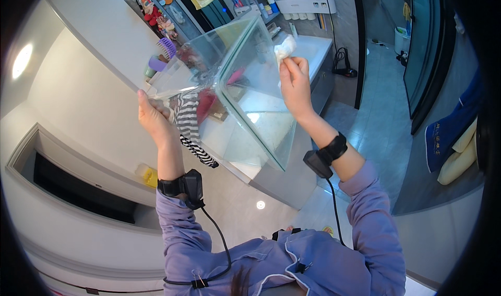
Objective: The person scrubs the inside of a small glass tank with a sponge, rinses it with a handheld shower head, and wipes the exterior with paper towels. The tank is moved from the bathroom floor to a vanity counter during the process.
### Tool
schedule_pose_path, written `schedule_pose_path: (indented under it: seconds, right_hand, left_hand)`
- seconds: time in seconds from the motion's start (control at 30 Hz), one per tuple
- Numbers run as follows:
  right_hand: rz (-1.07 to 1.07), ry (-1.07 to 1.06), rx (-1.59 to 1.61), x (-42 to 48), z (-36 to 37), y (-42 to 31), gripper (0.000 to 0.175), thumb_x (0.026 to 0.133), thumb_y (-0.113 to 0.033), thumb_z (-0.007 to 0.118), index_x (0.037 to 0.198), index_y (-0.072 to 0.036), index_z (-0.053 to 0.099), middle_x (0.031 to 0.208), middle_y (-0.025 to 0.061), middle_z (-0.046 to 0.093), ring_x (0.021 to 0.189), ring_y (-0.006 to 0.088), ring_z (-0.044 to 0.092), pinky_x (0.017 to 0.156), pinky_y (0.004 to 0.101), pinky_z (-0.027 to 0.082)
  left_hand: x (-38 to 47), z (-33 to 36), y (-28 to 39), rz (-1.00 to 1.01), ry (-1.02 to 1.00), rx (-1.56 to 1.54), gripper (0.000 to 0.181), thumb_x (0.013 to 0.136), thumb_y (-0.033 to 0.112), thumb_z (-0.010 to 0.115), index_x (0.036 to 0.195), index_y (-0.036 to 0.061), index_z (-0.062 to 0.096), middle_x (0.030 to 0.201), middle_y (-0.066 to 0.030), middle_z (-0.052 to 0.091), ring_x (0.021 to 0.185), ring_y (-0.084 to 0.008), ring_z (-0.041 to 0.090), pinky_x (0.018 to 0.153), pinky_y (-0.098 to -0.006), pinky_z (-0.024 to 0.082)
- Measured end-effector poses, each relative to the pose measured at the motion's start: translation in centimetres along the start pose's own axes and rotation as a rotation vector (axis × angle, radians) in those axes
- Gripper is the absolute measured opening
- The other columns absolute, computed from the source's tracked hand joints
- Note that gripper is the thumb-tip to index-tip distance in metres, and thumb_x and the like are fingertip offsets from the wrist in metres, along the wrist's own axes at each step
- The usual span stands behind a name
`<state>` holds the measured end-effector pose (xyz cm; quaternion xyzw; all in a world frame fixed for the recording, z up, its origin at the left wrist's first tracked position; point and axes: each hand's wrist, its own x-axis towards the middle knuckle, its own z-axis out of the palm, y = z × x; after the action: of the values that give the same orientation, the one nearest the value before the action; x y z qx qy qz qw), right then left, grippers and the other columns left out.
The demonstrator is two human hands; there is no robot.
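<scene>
A clear glass tank (254, 135) with greenish edges is held up, tilted, in front of me above a white countertop. My left hand (154, 114) is at its left side, the fingers curled under its edge. On the right, my right hand (295, 82) pinches a crumpled white tissue or cloth (285, 47) between thumb and fingers, beside the tank's right side. Through and below the glass show a black-and-white striped cloth (188, 118) and a dark pink item (205, 106). Whether the tank also rests on something is hidden.
A white washbasin (313, 49) stands beyond the tank, under a wall-mounted toothbrush holder (307, 5). A black hair dryer (345, 69) hangs by the vanity's side. A purple hairbrush (167, 47) stands at the back left. At right are a glass door (424, 53) and a blue cloth bag (446, 135).
</scene>
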<state>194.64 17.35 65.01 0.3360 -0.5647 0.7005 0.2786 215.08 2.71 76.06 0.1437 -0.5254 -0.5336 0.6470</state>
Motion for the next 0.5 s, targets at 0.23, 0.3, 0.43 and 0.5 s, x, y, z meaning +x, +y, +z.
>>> schedule_pose_path:
  seconds: [0.23,0.3,0.43,0.5]
  right_hand:
    - [-0.171,-0.189,0.342,-1.1,-2.2,-8.8,0.022,0.086,-0.003,0.057,0.108,0.000,0.061,0.091,0.0113,0.052,0.077,0.0256,0.056,0.068,0.0325,0.046]
    - [-0.119,-0.235,0.358,-1.9,-2.3,-9.4,0.023,0.085,-0.002,0.057,0.107,0.000,0.061,0.089,0.0124,0.052,0.076,0.0259,0.057,0.067,0.0322,0.047]
    - [0.072,-0.098,0.254,-5.9,-2.4,-4.5,0.023,0.087,-0.002,0.054,0.109,0.000,0.060,0.088,0.0140,0.054,0.074,0.0281,0.057,0.066,0.0340,0.046]
    - [0.259,-0.050,0.141,-8.9,-3.4,-1.4,0.023,0.088,-0.004,0.052,0.109,0.001,0.060,0.094,0.0153,0.055,0.079,0.0295,0.059,0.069,0.0347,0.047]
  left_hand:
    - [0.1,0.1,-0.5,0.091,0.066,0.104,0.044,0.095,0.037,0.051,0.062,0.0140,0.033,0.055,0.0060,0.028,0.046,-0.0054,0.026,0.042,-0.0229,0.021]
    - [0.1,-0.2,-0.6,0.098,0.042,0.134,0.045,0.095,0.038,0.050,0.062,0.0135,0.032,0.055,0.0052,0.027,0.046,-0.0064,0.025,0.043,-0.0239,0.021]
    - [0.3,-0.7,-0.5,0.086,-0.062,0.159,0.046,0.096,0.038,0.048,0.061,0.0132,0.030,0.055,0.0040,0.026,0.047,-0.0080,0.024,0.044,-0.0247,0.020]
    - [0.6,-0.7,-0.3,0.074,-0.093,0.153,0.046,0.096,0.038,0.047,0.061,0.0134,0.029,0.054,0.0037,0.025,0.047,-0.0085,0.024,0.044,-0.0247,0.020]
